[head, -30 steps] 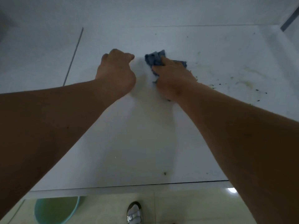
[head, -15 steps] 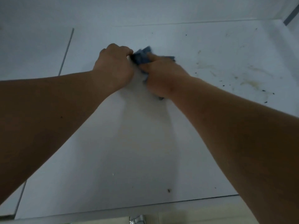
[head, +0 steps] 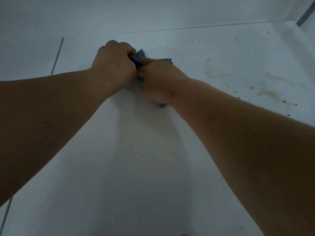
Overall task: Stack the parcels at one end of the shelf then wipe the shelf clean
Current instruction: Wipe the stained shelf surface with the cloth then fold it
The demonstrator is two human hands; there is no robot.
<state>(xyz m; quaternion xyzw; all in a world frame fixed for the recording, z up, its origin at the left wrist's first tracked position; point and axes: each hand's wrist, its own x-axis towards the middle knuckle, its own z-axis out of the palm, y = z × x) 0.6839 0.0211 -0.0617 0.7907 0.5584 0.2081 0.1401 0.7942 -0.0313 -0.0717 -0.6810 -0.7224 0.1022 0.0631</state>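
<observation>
A crumpled blue cloth (head: 139,57) lies on the white shelf (head: 146,167), mostly hidden between my two hands. My left hand (head: 114,63) has its fingers curled round the cloth's left end. My right hand (head: 160,79) grips the cloth from the right, pressed against the left hand. A small corner of the cloth shows under the right wrist. No parcels are in view.
Yellowish smears (head: 267,92) and dark crumbs (head: 288,103) mark the shelf to the right. The back wall (head: 153,12) rises behind the hands. A thin dark seam (head: 57,57) runs on the left, and a grey strip (head: 305,14) sits at the top right corner.
My left hand, bare a second ago, has closed on the cloth beside the right hand. The view has moved closer over the shelf, and the floor below has dropped out of sight.
</observation>
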